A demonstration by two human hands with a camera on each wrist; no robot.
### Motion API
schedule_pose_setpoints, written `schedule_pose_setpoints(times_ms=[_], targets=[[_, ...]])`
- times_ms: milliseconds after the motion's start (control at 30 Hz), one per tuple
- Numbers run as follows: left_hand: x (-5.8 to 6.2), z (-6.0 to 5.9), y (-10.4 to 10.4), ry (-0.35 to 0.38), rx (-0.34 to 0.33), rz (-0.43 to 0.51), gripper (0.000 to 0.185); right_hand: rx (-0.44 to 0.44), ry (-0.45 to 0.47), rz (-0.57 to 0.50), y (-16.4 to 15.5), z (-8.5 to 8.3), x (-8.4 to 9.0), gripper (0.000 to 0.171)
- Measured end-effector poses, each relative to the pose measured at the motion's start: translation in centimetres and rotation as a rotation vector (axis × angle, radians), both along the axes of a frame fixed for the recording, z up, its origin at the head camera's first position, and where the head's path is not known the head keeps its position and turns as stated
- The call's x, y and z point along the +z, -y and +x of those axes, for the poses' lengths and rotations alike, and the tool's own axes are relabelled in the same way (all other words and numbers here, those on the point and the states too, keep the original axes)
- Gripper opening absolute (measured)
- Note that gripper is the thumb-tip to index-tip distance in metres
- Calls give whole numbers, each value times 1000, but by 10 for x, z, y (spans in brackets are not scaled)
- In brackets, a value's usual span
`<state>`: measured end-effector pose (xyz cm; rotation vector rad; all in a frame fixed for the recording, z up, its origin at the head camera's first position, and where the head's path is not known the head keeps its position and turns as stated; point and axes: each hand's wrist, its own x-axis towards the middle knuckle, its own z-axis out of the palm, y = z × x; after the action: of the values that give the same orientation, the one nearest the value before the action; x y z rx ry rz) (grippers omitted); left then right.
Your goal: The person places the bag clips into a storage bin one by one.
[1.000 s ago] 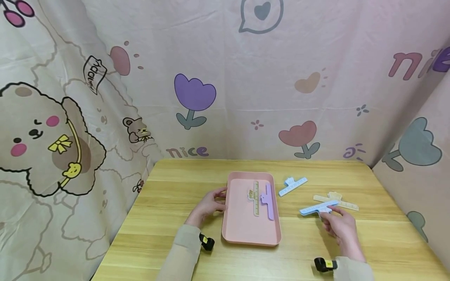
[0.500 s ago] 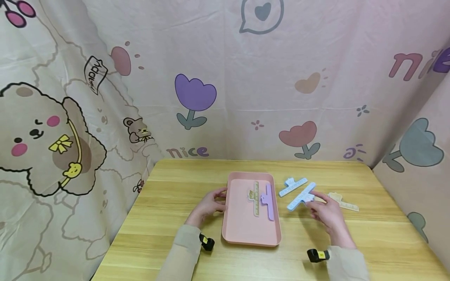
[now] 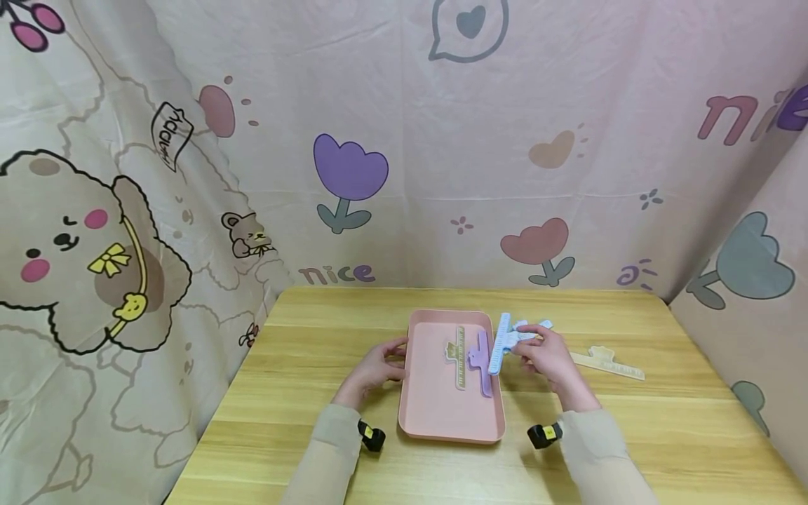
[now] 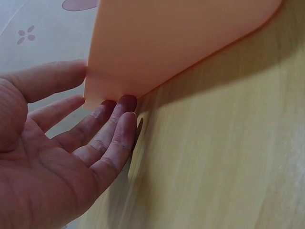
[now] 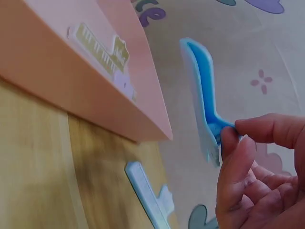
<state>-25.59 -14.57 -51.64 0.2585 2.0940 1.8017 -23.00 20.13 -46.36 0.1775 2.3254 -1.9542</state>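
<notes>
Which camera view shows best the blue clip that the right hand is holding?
The right wrist view: the blue clip is large there, pinched by the right hand. The head view shows it small, beside the pink tray. The left wrist view does not show it.

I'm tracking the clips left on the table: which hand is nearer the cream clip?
Right. The right hand, pinching a blue clip, is just left of the cream clip; the left hand rests at the pink tray's far side.
</notes>
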Motion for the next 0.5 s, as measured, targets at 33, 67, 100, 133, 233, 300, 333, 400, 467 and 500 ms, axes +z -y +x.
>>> schedule_pose_setpoints(times_ms=[33,67,100,133,233,300,333,400,467,500], targets=[[0,0,0,0,0,0,76,5,6,-5,3,-3,0,53],[0,0,0,-2,0,1,76,13,11,-8,5,-5,0,53],[0,-1,0,-3,-1,0,76,24,17,-11,8,-7,1,53],[0,-1,1,-3,-1,0,76,34,22,-15,11,-9,1,53],[0,-2,1,3,4,0,76,64,41,-32,20,-13,2,55],[0,-2,1,2,4,-2,76,81,51,-49,26,-15,1,57],[0,-2,1,-2,2,-3,76,88,61,-62,29,-15,1,60],[-1,-1,1,4,4,-7,77,102,80,-77,35,-17,-1,63],[-1,-1,1,5,5,-11,77,117,100,-84,40,-17,-3,65],[-1,-1,1,2,5,-13,77,126,109,-84,43,-18,-4,66]])
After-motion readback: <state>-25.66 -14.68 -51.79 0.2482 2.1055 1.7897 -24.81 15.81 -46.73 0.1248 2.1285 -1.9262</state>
